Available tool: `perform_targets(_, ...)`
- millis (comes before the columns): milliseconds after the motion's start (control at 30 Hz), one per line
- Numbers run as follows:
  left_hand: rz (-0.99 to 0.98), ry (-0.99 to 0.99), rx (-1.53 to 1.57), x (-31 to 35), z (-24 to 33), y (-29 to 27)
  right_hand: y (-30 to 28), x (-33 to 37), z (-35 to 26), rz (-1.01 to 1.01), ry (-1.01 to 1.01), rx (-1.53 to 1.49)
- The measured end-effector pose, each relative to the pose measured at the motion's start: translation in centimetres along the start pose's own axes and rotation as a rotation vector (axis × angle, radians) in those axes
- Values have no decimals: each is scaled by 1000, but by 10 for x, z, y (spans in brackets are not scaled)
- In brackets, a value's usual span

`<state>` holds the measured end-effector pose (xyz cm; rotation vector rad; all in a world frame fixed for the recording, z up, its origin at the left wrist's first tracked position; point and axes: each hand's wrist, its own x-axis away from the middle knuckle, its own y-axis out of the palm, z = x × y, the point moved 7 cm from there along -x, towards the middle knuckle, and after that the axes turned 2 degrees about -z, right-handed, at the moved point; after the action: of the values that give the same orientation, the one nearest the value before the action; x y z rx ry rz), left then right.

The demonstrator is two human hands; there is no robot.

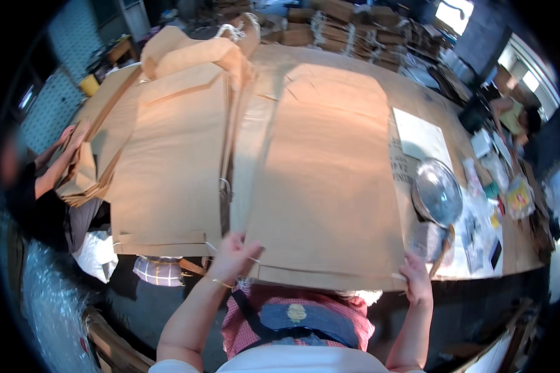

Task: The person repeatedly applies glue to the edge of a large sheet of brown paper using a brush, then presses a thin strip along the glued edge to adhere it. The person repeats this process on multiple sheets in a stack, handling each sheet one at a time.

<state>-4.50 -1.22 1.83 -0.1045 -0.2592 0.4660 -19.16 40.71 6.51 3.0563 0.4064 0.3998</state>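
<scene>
We have one flat brown paper sack (333, 180) on the table (519, 252), directly in front of us, near end along the table's front edge, far end with angled corners. Left hand (235, 260) is closed on its near left corner; right hand (415, 278) is gripping the near right corner. Short white ties show at both corners by our fingers. Under the sack's right side: a printed brown sheet (400, 160).

Just left of it, a pile of brown sacks (171, 149) lies alongside, with bulging brown paper (193, 56) at its far end. Right of the sack: a white sheet (422, 135), and nearer us a shiny metal bowl (438, 191) with a wooden handle (442, 252) beside it, then clear plastic bags (476, 236).

Far left, a co-worker (43, 193) has both hands on folded brown paper. Another person (516, 118) is at the right side. Tied cardboard bundles (339, 31) sit behind the table.
</scene>
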Motion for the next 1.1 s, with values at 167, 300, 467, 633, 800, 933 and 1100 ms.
perform_targets(167,269,677,-817,38,96,-6,56,-9,1,188,-453,902)
perform_targets(300,562,365,-518,62,53,-114,141,-30,15,26,-467,668)
perform_targets(467,995,421,-709,94,49,-282,315,-44,10,-520,-364,419)
perform_targets(633,878,365,-647,52,17,-401,412,-44,58,-787,-46,217)
perform_targets(800,857,90,-722,42,-47,-453,363,15,15,-1079,315,-126)
perform_targets(933,970,-54,-996,38,-18,-374,197,19,-21,-1022,-426,647)
perform_targets(1100,870,525,-806,85,56,-212,-54,-3,-69,333,-306,1771)
